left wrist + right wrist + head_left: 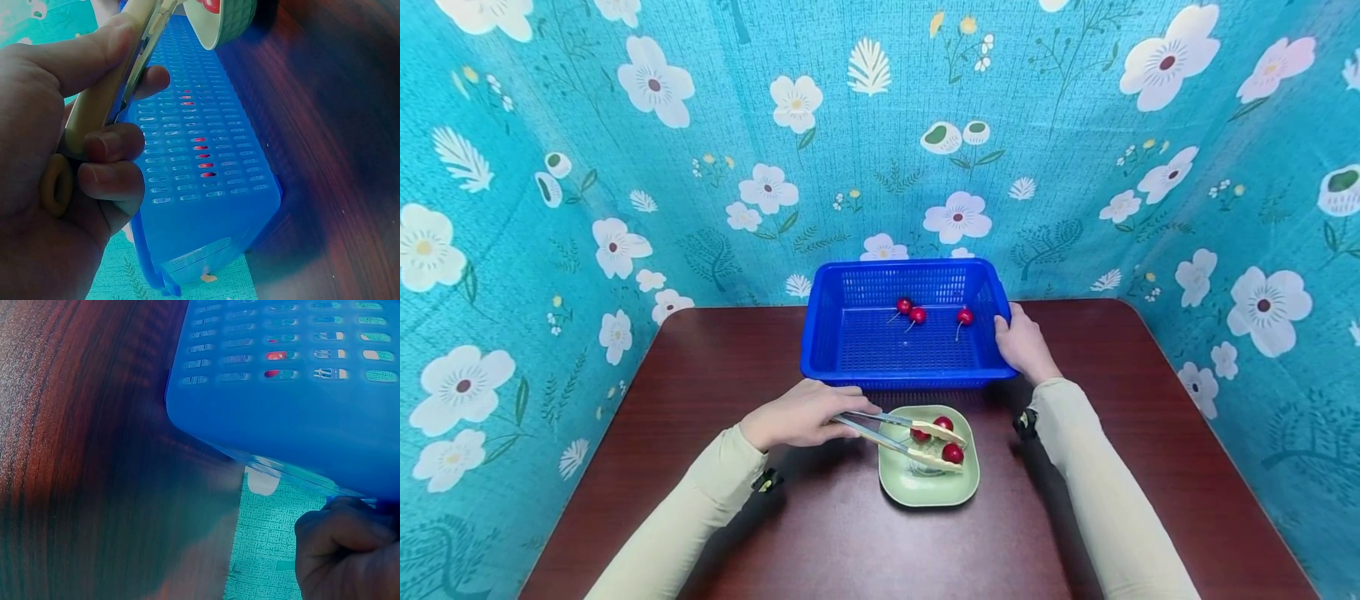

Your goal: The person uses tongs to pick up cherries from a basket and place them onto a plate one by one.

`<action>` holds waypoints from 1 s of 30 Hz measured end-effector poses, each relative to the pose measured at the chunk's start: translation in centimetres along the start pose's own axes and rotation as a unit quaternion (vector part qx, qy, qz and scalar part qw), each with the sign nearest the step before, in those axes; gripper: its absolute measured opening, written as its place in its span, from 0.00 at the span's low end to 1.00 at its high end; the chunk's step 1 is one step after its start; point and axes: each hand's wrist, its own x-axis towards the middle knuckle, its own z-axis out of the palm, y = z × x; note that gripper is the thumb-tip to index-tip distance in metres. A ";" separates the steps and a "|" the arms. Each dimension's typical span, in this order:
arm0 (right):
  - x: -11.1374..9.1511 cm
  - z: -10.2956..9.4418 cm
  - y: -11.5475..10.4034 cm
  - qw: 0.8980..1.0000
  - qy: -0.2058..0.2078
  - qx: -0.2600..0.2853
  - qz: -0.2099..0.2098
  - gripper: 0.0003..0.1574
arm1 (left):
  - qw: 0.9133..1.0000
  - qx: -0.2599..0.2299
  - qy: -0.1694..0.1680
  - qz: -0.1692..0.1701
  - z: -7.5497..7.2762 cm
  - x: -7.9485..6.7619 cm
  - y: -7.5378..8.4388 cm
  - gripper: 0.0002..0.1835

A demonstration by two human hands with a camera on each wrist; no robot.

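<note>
My left hand point(808, 414) grips a pair of tongs point(887, 433) with cream-coloured handle and tips; its arms reach over a pale green square plate point(925, 493). On the plate lie red cherries, one point(952, 452) at the lower tong tip and two more between and behind the arms. In the left wrist view, the fingers wrap round the tongs' handle point(109, 100). My right hand point(1026, 342) holds the right rim of a blue plastic basket point(895, 379), thumb on top. Inside the basket are three cherries with stems, two point(917, 315) near the middle and one point(965, 317) at the right.
The dark red wooden table point(715, 367) carries basket and plate, the basket just behind the plate. A turquoise flowered cloth point(700, 150) hangs round the table's back and sides, close behind the basket. Dark bands with a small device point(1025, 424) sit at both wrists.
</note>
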 end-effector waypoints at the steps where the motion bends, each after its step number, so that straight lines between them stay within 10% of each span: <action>1: 0.0 0.0 0.0 1.000 0.000 0.001 0.001 0.35 | 1.000 -0.001 -0.002 -0.001 0.0 0.0 0.0 0.19; 30: -0.1 0.0 0.0 1.000 -0.004 0.003 0.007 0.36 | 0.997 -0.056 0.007 -0.052 -3.6 -0.7 0.5 0.28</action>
